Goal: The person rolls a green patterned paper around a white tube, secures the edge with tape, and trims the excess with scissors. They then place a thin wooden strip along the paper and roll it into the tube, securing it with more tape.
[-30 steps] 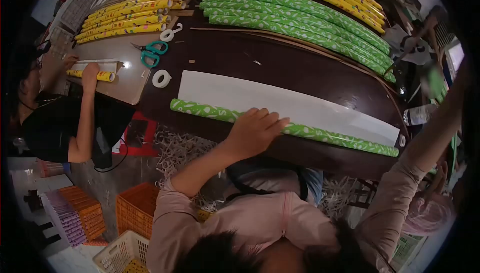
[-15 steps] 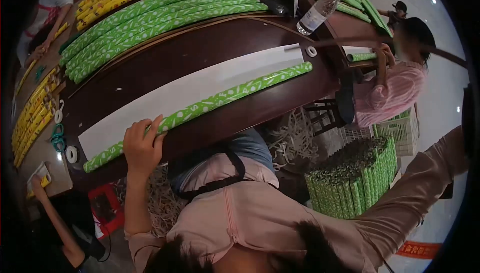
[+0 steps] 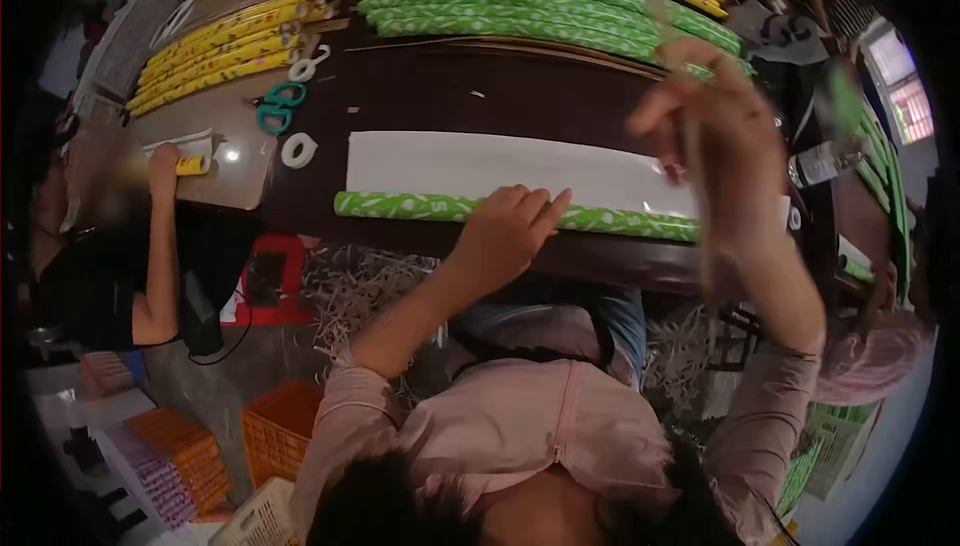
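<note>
A green patterned roll of wrapping paper (image 3: 625, 221) lies along the near table edge, its white underside (image 3: 500, 158) spread flat behind it. My left hand (image 3: 510, 228) rests on the middle of the roll with its fingers stretched out over it. Above the roll's right part, my right hand (image 3: 725, 131) is raised and smeared by motion. Its fingers are closed round a long thin brown strip (image 3: 708, 271), which runs roughly upright through the view and is also blurred.
Green rolls (image 3: 500, 6) lie along the table's back, yellow rolls (image 3: 230, 46) at the left. Left of the paper are teal scissors (image 3: 278, 111) and a tape roll (image 3: 298, 151). A water bottle (image 3: 825, 163) stands right. A co-worker's hand (image 3: 163, 171) holds a small yellow roll.
My view has swung to the right-hand side's opposite, toward the left. My right hand has come in from the far right with the strip over the paper. My left hand sits nearer the roll's middle.
</note>
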Tool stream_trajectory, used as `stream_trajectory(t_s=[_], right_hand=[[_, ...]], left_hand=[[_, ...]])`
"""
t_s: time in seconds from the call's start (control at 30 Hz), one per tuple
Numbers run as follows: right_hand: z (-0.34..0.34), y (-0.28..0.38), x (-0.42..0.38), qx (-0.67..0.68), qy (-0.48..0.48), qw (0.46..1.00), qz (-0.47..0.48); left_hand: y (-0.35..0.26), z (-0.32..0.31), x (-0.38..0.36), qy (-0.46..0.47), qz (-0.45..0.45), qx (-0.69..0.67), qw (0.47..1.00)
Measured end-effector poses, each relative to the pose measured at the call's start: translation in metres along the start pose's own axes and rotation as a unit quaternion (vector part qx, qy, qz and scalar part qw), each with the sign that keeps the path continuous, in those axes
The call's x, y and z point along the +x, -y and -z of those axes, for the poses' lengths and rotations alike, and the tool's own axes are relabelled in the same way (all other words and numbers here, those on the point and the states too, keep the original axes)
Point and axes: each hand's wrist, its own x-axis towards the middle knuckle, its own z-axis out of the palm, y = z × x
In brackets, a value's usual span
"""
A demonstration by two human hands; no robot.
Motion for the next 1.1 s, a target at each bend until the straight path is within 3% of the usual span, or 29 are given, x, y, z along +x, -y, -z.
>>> stream_trajectory(t_s=[0.07,0.1,0.17,0.2,0.27,0.3,0.33,0.37,0.4,0.47,0.57,0.67,0.73,0.87,0.93,1.0,1.07,1.1], right_hand=[[-0.035,-0.063,0.012,0.035,0.107,0.994,-0.002],[-0.056,-0.095,0.023,0.085,0.164,0.983,0.003],[-0.09,-0.112,0.046,0.083,0.205,0.967,-0.126],[-0.103,-0.119,0.058,0.065,0.199,0.97,-0.121],[-0.116,-0.138,0.083,0.001,0.198,0.978,-0.061],[-0.118,-0.147,0.095,-0.057,0.247,0.967,0.008],[-0.117,-0.156,0.105,-0.118,0.291,0.946,0.079],[-0.12,-0.168,0.113,-0.117,0.312,0.941,0.058],[-0.122,-0.181,0.123,-0.109,0.304,0.944,0.063],[-0.125,-0.195,0.136,-0.27,0.191,0.934,0.132],[-0.115,-0.207,0.128,-0.359,0.147,0.905,0.177],[-0.104,-0.209,0.125,-0.307,0.192,0.926,0.108],[-0.105,-0.211,0.126,-0.28,0.188,0.938,0.078],[-0.111,-0.216,0.125,-0.247,0.193,0.949,0.038],[-0.114,-0.214,0.124,-0.248,0.169,0.953,0.045],[-0.117,-0.211,0.118,-0.249,0.151,0.955,0.054],[-0.118,-0.205,0.116,-0.306,0.136,0.927,0.169],[-0.119,-0.204,0.115,-0.308,0.136,0.926,0.171]], left_hand=[[-0.001,0.007,0.007,0.043,0.044,-0.056,0.997],[0.0,0.009,0.009,-0.003,-0.012,0.092,0.996],[-0.003,-0.003,0.002,-0.003,0.128,-0.148,0.981],[-0.002,-0.005,-0.001,0.01,0.102,-0.103,0.989],[0.0,-0.011,-0.012,0.026,0.096,-0.109,0.989],[0.001,-0.013,-0.016,0.028,0.087,-0.122,0.988],[-0.002,-0.013,-0.014,0.001,0.061,-0.048,0.997],[-0.003,-0.011,-0.012,0.01,0.055,-0.04,0.998],[-0.004,-0.008,-0.01,-0.01,0.052,-0.028,0.998],[-0.003,-0.004,-0.008,-0.019,0.044,-0.018,0.999],[-0.003,0.0,-0.011,-0.004,0.026,-0.014,1.0],[0.002,0.0,-0.009,0.033,0.026,0.001,0.999],[0.01,0.008,-0.01,0.006,0.031,0.019,0.999],[0.043,0.065,-0.029,0.028,0.258,0.164,0.952],[0.088,0.078,-0.052,-0.066,0.359,0.195,0.91],[0.112,0.075,-0.058,-0.114,0.397,0.149,0.899],[0.123,0.076,-0.053,-0.17,0.43,0.102,0.881],[0.127,0.078,-0.051,-0.181,0.479,0.021,0.859]])
